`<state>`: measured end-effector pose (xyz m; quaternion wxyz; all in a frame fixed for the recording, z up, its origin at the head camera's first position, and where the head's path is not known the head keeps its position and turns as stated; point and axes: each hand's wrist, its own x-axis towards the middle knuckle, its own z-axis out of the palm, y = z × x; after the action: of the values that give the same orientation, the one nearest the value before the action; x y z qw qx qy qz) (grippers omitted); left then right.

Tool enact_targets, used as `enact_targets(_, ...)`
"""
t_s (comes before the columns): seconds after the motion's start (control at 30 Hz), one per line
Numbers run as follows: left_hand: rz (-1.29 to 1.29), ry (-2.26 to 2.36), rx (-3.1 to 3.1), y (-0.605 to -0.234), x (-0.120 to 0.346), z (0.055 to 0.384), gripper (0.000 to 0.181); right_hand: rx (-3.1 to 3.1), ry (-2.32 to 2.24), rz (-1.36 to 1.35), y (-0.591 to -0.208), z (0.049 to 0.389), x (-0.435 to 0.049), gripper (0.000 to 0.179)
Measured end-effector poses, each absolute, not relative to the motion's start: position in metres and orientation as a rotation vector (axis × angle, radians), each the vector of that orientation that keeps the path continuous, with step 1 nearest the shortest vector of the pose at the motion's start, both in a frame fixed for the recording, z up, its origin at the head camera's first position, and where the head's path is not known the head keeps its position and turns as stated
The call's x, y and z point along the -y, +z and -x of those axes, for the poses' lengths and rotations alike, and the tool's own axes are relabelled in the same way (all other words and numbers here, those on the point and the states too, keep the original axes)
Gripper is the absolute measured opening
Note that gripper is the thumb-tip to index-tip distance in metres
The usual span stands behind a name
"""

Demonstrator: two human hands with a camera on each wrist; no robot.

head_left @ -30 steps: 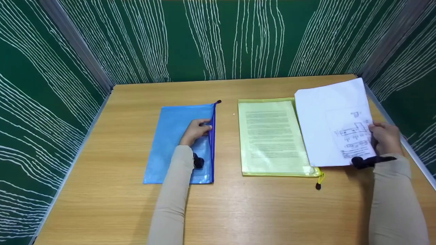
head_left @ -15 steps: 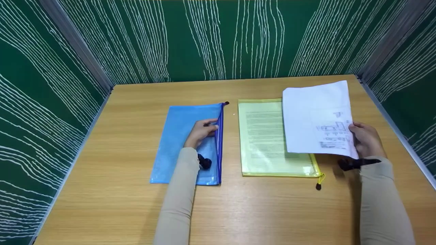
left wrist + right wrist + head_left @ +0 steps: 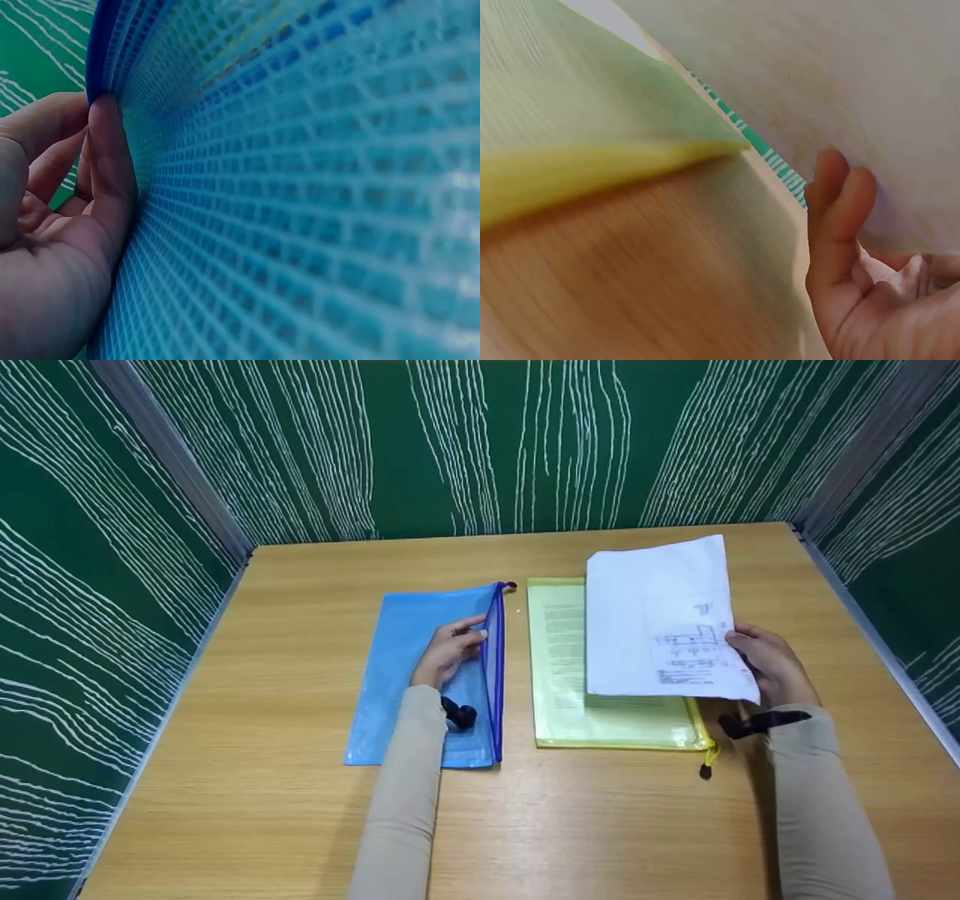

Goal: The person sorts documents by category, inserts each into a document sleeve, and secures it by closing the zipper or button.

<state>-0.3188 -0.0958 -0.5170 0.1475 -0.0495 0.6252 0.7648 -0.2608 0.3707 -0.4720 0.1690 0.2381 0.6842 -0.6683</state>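
Note:
My left hand [image 3: 448, 651] pinches the upper edge of the open mouth of a blue mesh zipper pouch [image 3: 420, 619]; the mouth gapes along its right side. In the left wrist view, thumb and finger meet on the pouch's dark blue rim [image 3: 97, 52]. My right hand [image 3: 772, 664] grips white paper [image 3: 645, 592] by its right edge, thumb on top and fingers underneath. A printed drawing shows on the sheet's lower right. The paper is held above a yellow zipper pouch [image 3: 555, 720], hiding much of it. From the right wrist view, the paper's underside [image 3: 780, 67] lies over the fingers.
Printed text shows through the yellow pouch, whose zipper pull [image 3: 706, 771] hangs off its lower right corner. Another dark pull [image 3: 511, 586] sits at the blue pouch's top right. Green walls [image 3: 420, 450] with white lines border the wooden table [image 3: 570, 825] at the back and sides.
My right hand has carried the paper leftward, from right of the yellow pouch to over it. My left hand has slid the blue pouch to the right, and its mouth gapes wider.

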Motion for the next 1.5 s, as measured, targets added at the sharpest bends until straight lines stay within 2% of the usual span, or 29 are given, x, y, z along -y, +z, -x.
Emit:
enact_targets(0.13,0.158,2.231,-1.754,-0.518,0.098,0.319,0.042,-1.89,-1.952,-0.563,-0.474,0.26,-0.361,0.061)
enact_targets(0.3,0.177,2.249,-1.719,-0.518,0.099,0.32,0.042,-1.769,-2.076,-0.459,-0.476,0.26,-0.348,0.028)
enact_targets(0.37,0.179,2.25,-1.72,-0.517,0.099,0.32,0.042,-1.715,-2.116,-0.431,-0.476,0.26,-0.343,0.022)
enact_targets(0.6,0.156,2.255,-1.681,-0.517,0.09,0.319,0.042,-1.678,-2.155,-0.263,-0.478,0.261,-0.33,0.022)
enact_targets(1.23,0.114,2.423,-1.412,-0.52,0.074,0.322,0.042,-1.695,-2.092,-0.165,-0.48,0.257,-0.308,0.023)
enact_targets(1.5,0.111,2.411,-1.437,-0.52,0.074,0.319,0.043,-1.738,-2.048,-0.148,-0.483,0.255,-0.302,0.04)
